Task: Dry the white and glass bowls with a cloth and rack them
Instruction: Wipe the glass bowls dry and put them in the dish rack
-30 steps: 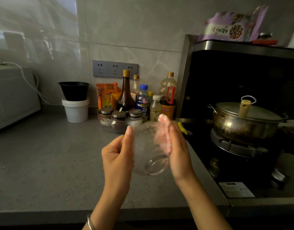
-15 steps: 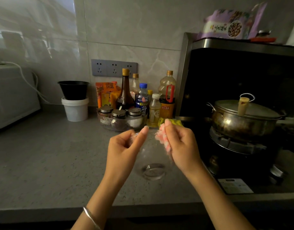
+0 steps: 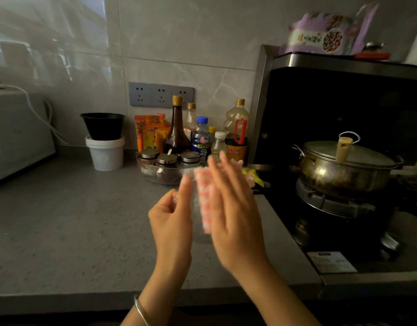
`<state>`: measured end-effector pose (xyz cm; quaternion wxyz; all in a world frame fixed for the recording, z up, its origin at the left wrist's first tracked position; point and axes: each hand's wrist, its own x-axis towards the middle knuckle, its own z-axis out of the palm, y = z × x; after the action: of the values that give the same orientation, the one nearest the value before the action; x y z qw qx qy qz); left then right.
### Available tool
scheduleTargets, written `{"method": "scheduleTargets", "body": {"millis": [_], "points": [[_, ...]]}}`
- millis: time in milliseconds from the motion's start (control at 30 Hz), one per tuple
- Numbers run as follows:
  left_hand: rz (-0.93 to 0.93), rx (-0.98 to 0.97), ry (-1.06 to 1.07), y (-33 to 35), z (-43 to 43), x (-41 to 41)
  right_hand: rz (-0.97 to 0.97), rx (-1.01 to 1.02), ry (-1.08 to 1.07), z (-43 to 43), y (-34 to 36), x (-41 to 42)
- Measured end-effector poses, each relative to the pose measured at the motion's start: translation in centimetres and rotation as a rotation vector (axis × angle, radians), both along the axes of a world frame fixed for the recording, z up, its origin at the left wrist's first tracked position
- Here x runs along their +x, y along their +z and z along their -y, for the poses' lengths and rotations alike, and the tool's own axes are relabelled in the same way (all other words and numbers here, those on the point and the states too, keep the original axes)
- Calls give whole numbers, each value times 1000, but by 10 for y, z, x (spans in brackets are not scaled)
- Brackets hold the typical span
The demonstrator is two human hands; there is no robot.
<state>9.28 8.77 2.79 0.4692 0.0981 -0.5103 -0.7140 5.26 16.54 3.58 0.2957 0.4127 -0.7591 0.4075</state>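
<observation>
I am working in dim light. Pale light is coming from the upper left and streaking reflections across the glossy grey wall tiles [image 3: 61, 43]. The black stove recess [image 3: 344, 109] is sinking into near darkness, and one small glint is shining on the lidded steel pot [image 3: 320, 171]. Motion blur is smearing my right hand [image 3: 233, 208] and the pink-and-white cloth [image 3: 204, 203] under its straight fingers. The clear glass bowl [image 3: 199, 238] that my left hand [image 3: 172, 215] is gripping is almost vanishing. The wide lens is bowing the grey stone countertop [image 3: 85, 300] along its front edge.

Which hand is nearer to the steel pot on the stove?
Right. The right hand, pressing the pink cloth, is left of the pot; the left hand, holding the glass bowl, is even farther left.
</observation>
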Motion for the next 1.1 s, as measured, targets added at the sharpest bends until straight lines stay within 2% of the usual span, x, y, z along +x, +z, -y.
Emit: {"method": "scheduleTargets", "body": {"millis": [133, 167, 267, 333, 400, 500, 533, 600, 700, 767, 833, 867, 1000, 1033, 1100], "points": [[-33, 110, 36, 1, 4, 1, 607, -375, 382, -2, 1, -13], [-40, 124, 34, 2, 5, 1, 767, -487, 423, -1, -4, -13], [-35, 106, -15, 3, 7, 0, 1117, -734, 383, 5, -16, -13], [14, 17, -69, 0, 12, -1, 1211, -875, 335, 5, -15, -18], [164, -109, -135, -4, 19, -3, 1130, -917, 302, 2, -9, -21], [402, -121, -440, -3, 32, 1, 761, -880, 315, -6, -4, -25], [475, -65, -599, -3, 36, 3, 616, -836, 340, -10, -5, -25], [578, 112, -904, -2, 45, 11, 339, -618, 361, -19, -12, -32], [562, 417, -1115, -4, 53, 22, 207, -351, 425, -29, -23, -41], [500, 425, -1058, -11, 56, 24, 304, -348, 508, -33, -14, -36], [441, 258, -893, -18, 55, 24, 374, -338, 578, -32, 1, -35], [414, 167, -796, -19, 52, 24, 331, -260, 557, -31, 7, -37], [350, 14, -572, -18, 44, 25, -191, 499, 207, -21, 10, -39], [348, -27, -548, -19, 43, 26, -222, 617, 170, -21, 9, -36], [325, -53, -505, -22, 44, 27, -187, 697, 198, -25, 7, -30]]}}
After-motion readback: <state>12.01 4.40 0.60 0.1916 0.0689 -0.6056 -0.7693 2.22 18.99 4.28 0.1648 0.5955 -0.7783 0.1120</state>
